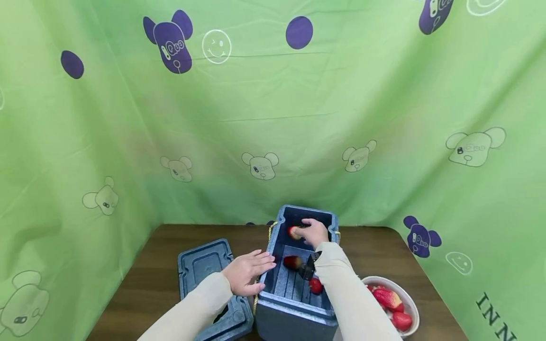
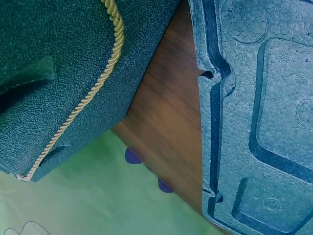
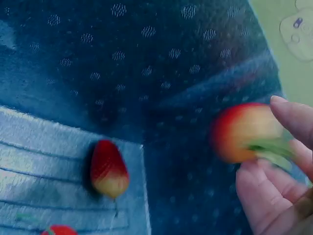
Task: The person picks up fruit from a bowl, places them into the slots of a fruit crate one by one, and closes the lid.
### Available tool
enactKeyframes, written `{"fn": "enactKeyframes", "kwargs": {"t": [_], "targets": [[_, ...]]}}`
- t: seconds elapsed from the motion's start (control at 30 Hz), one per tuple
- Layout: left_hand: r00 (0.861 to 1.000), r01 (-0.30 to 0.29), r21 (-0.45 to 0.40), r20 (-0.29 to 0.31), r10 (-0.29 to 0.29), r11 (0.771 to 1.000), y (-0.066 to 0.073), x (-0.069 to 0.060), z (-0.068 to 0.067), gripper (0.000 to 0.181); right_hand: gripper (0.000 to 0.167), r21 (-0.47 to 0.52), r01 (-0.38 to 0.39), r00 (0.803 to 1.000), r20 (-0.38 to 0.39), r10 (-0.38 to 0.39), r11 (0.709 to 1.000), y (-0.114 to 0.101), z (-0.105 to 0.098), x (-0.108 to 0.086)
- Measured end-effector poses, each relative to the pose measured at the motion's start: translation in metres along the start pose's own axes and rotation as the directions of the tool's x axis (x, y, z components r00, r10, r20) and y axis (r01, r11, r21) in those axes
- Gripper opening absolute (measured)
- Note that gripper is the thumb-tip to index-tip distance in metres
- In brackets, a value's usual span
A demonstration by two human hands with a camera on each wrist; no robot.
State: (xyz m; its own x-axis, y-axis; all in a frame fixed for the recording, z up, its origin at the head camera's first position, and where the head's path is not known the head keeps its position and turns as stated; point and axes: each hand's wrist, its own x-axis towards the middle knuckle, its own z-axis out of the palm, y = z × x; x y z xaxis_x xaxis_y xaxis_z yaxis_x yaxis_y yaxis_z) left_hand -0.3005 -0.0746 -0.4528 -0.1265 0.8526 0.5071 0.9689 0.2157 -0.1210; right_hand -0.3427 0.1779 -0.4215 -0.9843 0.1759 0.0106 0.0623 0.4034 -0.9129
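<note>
Fruit (image 3: pixel 244 128) pinched inside box (image 1: pixel 294 323), lid (image 1: pixel 206 261), bowl (image 1: pixel 414 309) nearby

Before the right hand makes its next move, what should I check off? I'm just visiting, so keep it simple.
1. Fruit secure: ok; the right hand pinches it between thumb and fingers.
2. Box open: ok; the lid lies off it, to the left.
3. Left hand steadying the box: cannot tell; its fingers are at the left rim, but pressure doesn't show.
4. Box floor bare: not ok; a dark red fruit and a bright red one lie there.
5. Bowl empty: not ok; several fruits are in it.
</note>
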Motion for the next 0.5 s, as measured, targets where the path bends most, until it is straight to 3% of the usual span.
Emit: {"fn": "enactKeyframes", "kwargs": {"t": [0.07,0.13,0.3,0.33,0.4,0.5], "targets": [[1.000,0.006,-0.002,-0.001,-0.006,1.000,0.001,-0.001,0.000,0.076,0.051,0.048,-0.003,1.000,0.025,0.002,0.999,-0.001,0.001,0.000],[1.000,0.010,-0.008,-0.002,-0.010,1.000,0.001,-0.001,0.000,0.076,0.048,0.109,0.048,0.997,0.058,-0.054,0.993,-0.001,-0.002,0.001],[1.000,0.017,-0.017,-0.007,-0.017,1.000,0.002,-0.002,0.000,0.078,0.045,0.090,0.106,0.980,0.160,-0.119,0.990,-0.022,-0.025,-0.006],[1.000,0.017,-0.019,-0.013,-0.017,1.000,0.002,-0.002,0.000,0.078,0.047,0.040,0.091,0.977,0.192,-0.097,0.995,-0.030,-0.032,-0.010],[0.999,0.031,-0.018,-0.030,-0.032,0.999,0.002,-0.004,-0.001,0.080,0.049,-0.011,0.154,0.953,0.266,-0.146,0.988,-0.036,-0.047,-0.011],[0.998,0.056,-0.034,-0.015,-0.056,0.998,0.003,-0.004,-0.002,0.074,0.048,-0.097,0.244,0.926,0.320,-0.202,0.965,-0.036,-0.075,-0.014]]}}
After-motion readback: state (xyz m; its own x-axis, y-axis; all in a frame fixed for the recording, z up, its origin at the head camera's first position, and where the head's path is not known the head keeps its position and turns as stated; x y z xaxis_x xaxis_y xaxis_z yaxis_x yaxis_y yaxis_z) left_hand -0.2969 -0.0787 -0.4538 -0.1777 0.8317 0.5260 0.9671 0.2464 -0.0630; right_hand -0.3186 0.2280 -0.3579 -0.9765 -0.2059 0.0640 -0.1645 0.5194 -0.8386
